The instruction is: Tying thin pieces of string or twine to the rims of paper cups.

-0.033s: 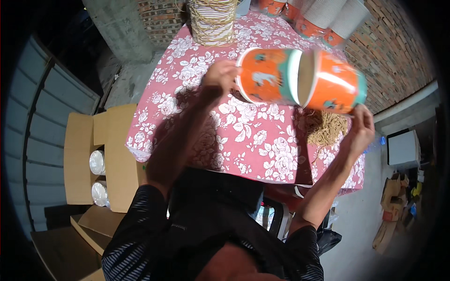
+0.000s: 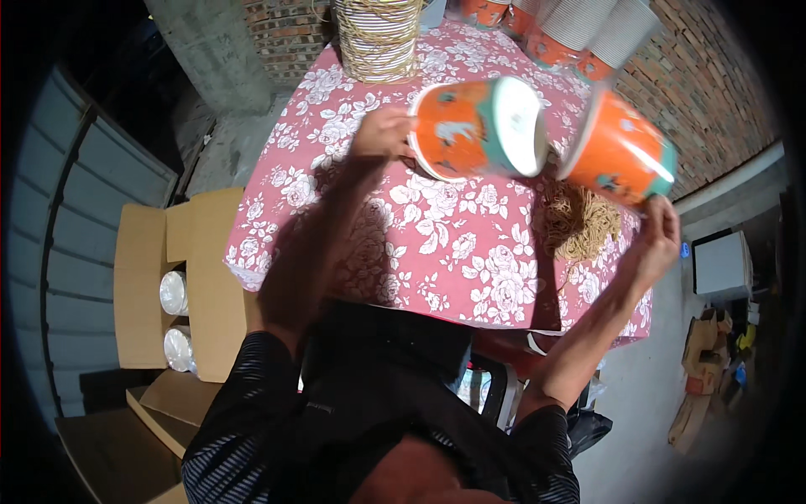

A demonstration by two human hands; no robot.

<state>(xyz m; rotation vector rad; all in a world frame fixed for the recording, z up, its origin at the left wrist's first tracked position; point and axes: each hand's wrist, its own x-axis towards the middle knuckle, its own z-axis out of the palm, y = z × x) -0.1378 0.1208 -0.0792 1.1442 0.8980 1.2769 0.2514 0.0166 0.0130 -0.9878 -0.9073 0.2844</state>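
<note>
1. Over the far right part of the table [image 2: 495, 290], in the head view, two orange-and-teal tubs lie on their sides in the hands, tilted, with a narrow gap between them.
2. The left hand [image 2: 382, 134] has a narrow pinch on the white rim of the left tub [image 2: 453, 130]; its fingers are blurred, so their exact placing cannot be told. This tub's pale base faces right.
3. The right hand [image 2: 659, 235] holds the right tub [image 2: 621, 151] by the edge of its teal base, out by the table's right edge, its mouth turned toward the other's base.
4. The step in hand appears to be parting or nesting the pair; this moment alone does not settle which.
5. The next move probably calls for a firm hold at both outer ends, with the tubs lined up if they are to join, or kept well apart if not.
6. Near the table's right edge, just below the right tub, lies a heap of tan twine [image 2: 588, 225]. A cord-wound white stack [image 2: 378, 42] stands at the far edge; more stacked tubs [image 2: 554, 46] crowd the far right corner.
</note>
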